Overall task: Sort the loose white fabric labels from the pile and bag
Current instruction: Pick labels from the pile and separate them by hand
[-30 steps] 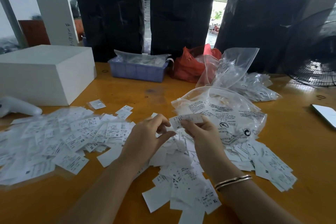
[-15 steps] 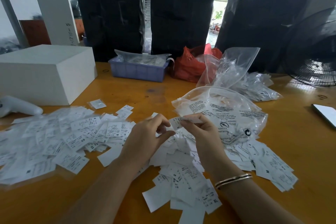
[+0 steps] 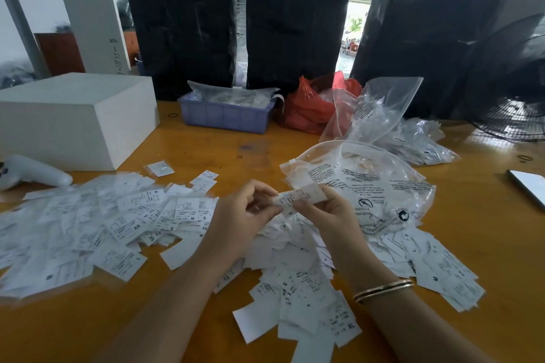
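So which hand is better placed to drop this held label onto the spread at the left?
Probably the left hand. It pinches the label together with the right hand and sits right beside the left spread, so the right would have to cross over it.

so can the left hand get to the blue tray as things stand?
Probably not yet. The left hand and right hand both pinch one label. The blue tray sits beyond bare table, nothing blocking, but the hand must let go first.

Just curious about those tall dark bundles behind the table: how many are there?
3: one black wrapped bundle at left, one in the middle, one at right. More may be hidden behind.
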